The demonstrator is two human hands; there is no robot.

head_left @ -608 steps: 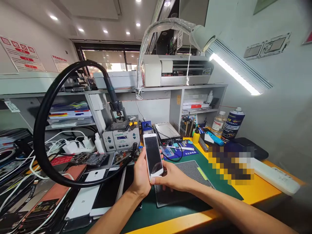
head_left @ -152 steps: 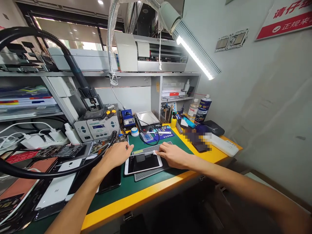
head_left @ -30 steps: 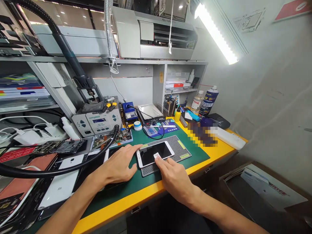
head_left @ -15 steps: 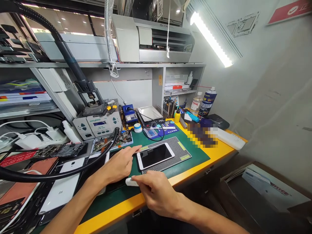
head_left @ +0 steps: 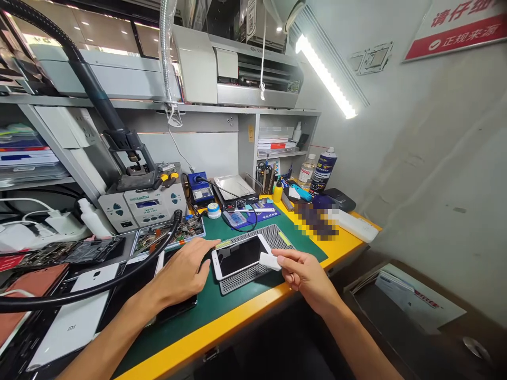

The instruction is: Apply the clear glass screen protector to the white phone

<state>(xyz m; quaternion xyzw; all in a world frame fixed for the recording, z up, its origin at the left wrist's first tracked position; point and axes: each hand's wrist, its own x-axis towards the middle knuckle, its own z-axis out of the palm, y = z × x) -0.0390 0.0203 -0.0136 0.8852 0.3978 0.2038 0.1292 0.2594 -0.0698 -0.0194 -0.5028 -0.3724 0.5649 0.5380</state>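
Observation:
A white-framed smartphone (head_left: 242,257) with a dark screen lies face up on a grey perforated mat (head_left: 233,285). My left hand (head_left: 185,272) rests at its left; the index finger stretches to the mat's upper left corner by the phone, and the thumb stands apart. Nothing shows in that hand. Between thumb and fingers, my right hand (head_left: 307,274) pinches a small flat white piece (head_left: 270,261), whose exact kind I cannot make out. It is over the phone's lower right end; whether it touches is unclear. A dark device (head_left: 178,309) lies partly under my left hand.
A thick black hose (head_left: 119,291) curves across the left side, above a white phone (head_left: 75,311) and other devices. Behind stand a grey control unit (head_left: 146,206), a parts tray (head_left: 170,235) and a blue-white jar (head_left: 214,211). The yellow bench edge (head_left: 222,338) runs along the front.
My right hand has moved right and up with the white piece, from the bench front to the phone's right end. My left hand stays by the phone's left. The camera view has shifted.

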